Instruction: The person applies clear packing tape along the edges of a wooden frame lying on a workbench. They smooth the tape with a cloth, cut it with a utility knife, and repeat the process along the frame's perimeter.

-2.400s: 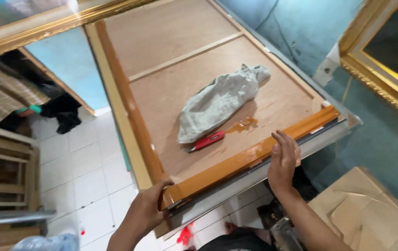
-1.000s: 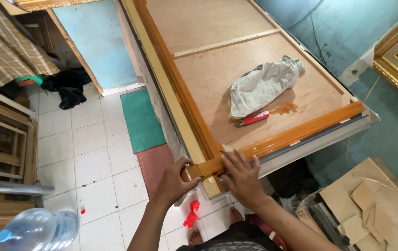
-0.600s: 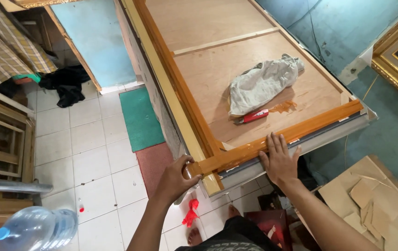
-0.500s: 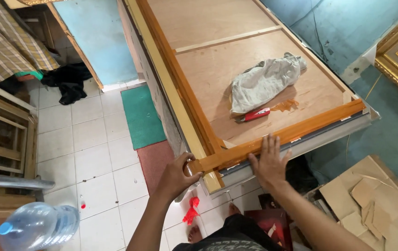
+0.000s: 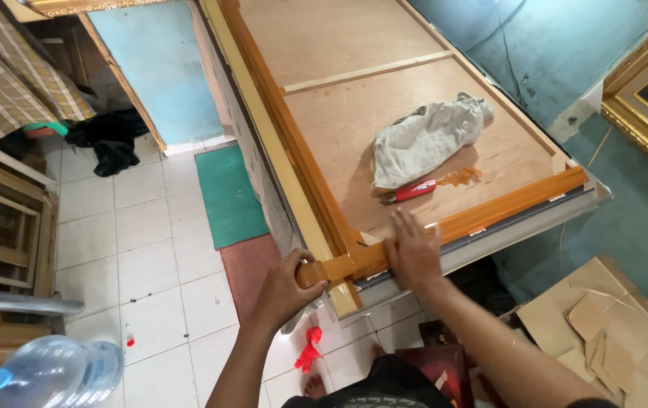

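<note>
A glossy orange wooden frame strip lies along the near edge of a large plywood panel. My left hand grips the strip's near-left end at the panel's corner. Flat on top of the strip, a short way right of that corner, rests my right hand with fingers spread. A second orange strip runs up the panel's left side and meets the first at the corner.
A crumpled grey cloth and a red cutter lie on the panel. A green mat and tiled floor are at left, a water bottle at bottom left. Cardboard pieces lie at right, a gold frame leans at far right.
My right hand has slid left along the orange strip toward the corner. My left hand keeps its grip on the strip's end. The view has shifted slightly.
</note>
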